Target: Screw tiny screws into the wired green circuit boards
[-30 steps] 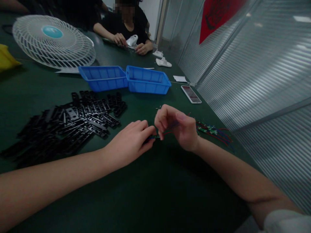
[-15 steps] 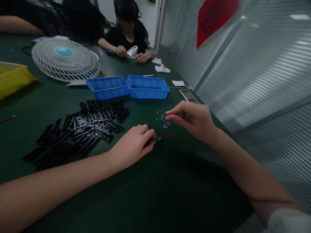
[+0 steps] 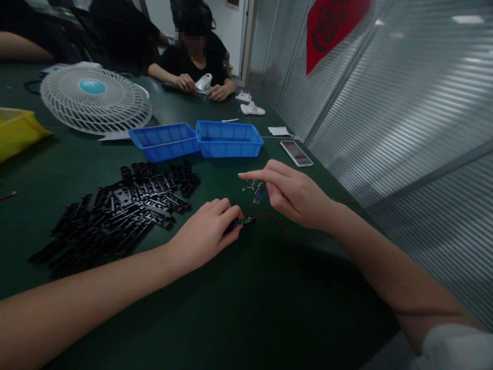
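Note:
My left hand (image 3: 208, 226) is closed on a small green circuit board (image 3: 246, 220), pressed low against the green table. A red wire (image 3: 271, 215) curves away from the board to the right. My right hand (image 3: 295, 192) grips a small screwdriver (image 3: 260, 194) with a clear handle, its index finger stretched out to the left. The thin shaft slants down to the board beside my left fingertips. Small screws (image 3: 251, 185) lie scattered just behind the screwdriver. Left of my left hand spreads a pile of black plastic parts (image 3: 127, 205).
Two blue bins (image 3: 165, 144) (image 3: 230, 148) stand behind the pile. A white fan grille (image 3: 96, 100) and a yellow bin (image 3: 19, 133) are at the left. A phone (image 3: 296, 153) lies near the right edge. Across the table a person handles a white part (image 3: 203, 83).
My right index finger has stretched out to the left over the screwdriver, where it was pinched at the handle top before. The whole view has shifted slightly.

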Available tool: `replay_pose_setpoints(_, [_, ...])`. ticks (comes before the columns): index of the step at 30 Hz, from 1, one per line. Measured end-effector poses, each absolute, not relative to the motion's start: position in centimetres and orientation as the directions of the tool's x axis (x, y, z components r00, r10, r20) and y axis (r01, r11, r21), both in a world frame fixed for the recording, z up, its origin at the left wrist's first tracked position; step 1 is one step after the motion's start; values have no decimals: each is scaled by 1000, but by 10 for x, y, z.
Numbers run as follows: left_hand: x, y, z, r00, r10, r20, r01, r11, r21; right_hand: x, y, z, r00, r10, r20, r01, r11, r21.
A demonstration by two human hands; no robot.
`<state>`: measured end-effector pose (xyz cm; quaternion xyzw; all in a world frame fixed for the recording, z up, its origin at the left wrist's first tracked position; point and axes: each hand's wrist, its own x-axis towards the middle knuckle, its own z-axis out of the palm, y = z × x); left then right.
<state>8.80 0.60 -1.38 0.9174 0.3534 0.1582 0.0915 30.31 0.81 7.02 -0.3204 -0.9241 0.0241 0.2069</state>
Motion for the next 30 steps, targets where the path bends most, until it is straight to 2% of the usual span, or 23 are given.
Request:
replay_pose_setpoints(7, [88,6,-13,702,680,214,622,-731,281,311,15,72,-665,591,457,486,807,-336])
replay_pose_setpoints(16, [88,8,-16,703,681,205,623,-729,284,319,21,82,-670,608,427,449,789,-419])
replay_pose_setpoints(22, [87,8,-17,700,686,199,625,-723,295,323,21,87,-672,609,420,496,792,-355])
replay_pose_setpoints(30, [88,7,-16,702,683,203,624,-727,286,323,22,84,-662,684,307,645,728,-230])
